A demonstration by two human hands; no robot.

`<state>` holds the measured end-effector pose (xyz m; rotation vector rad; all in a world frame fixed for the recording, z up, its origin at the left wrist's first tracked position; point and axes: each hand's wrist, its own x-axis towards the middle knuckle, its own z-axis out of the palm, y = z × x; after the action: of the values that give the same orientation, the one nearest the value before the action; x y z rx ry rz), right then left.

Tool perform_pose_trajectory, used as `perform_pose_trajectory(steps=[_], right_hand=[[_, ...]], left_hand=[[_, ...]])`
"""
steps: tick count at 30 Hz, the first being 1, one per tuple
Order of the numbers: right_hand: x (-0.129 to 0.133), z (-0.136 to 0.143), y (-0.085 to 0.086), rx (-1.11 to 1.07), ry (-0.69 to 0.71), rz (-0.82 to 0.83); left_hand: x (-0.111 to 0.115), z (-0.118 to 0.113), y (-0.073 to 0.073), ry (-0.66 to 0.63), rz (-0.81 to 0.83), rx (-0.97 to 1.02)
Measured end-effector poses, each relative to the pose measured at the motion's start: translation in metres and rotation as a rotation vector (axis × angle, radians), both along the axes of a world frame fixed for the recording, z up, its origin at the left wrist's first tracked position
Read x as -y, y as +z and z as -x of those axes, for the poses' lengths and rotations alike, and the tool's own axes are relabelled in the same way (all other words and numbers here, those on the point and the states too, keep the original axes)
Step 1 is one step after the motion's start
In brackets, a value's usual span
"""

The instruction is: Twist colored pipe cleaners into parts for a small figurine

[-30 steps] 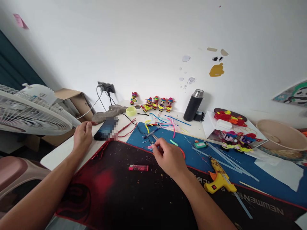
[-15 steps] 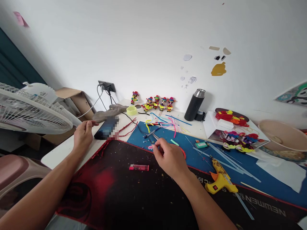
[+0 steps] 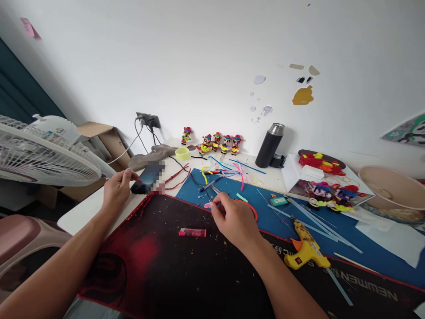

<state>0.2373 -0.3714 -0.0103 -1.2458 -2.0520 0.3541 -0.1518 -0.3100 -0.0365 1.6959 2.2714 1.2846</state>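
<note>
On the left, my left hand (image 3: 117,189) is at the near edge of a dark phone (image 3: 143,182), whose screen is partly blurred out. One finger stretches over the phone; I cannot tell whether it touches the glass. Over the edge of the dark mat (image 3: 179,274), my right hand (image 3: 234,219) has thumb and forefinger pinched together. Whatever lies between those fingertips is too small to make out. Right by them are a small pink piece (image 3: 207,205) and a thin dark strand. A pink lighter (image 3: 192,232) lies below, left of the right hand.
A yellow glue gun (image 3: 307,250) and clear glue sticks (image 3: 318,221) lie right of my arm. Behind are colourful pipe cleaners (image 3: 234,168), a tape roll (image 3: 182,153), several small figures (image 3: 217,142) and a black flask (image 3: 269,146). A fan (image 3: 49,155) stands at left.
My left hand has shifted slightly right and down, its finger now reaching over the phone. My right hand stays nearly in place, still pinched.
</note>
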Motion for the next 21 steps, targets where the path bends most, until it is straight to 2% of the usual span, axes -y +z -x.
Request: perform_pose_trajectory(steps=[4, 9, 15, 21], right_hand=[[0.001, 0.000, 0.000, 0.025, 0.000, 0.003], [0.001, 0.001, 0.000, 0.056, 0.003, -0.005], [0.000, 0.001, -0.002, 0.066, 0.003, -0.014], [0.000, 0.001, -0.003, 0.069, 0.016, -0.039]], left_hand=[[-0.003, 0.002, -0.002, -0.021, 0.057, -0.024], [-0.014, 0.006, -0.007, -0.115, 0.095, -0.082], [-0.015, 0.010, -0.010, -0.028, 0.030, -0.103], [-0.014, 0.011, -0.012, -0.004, 0.014, -0.102]])
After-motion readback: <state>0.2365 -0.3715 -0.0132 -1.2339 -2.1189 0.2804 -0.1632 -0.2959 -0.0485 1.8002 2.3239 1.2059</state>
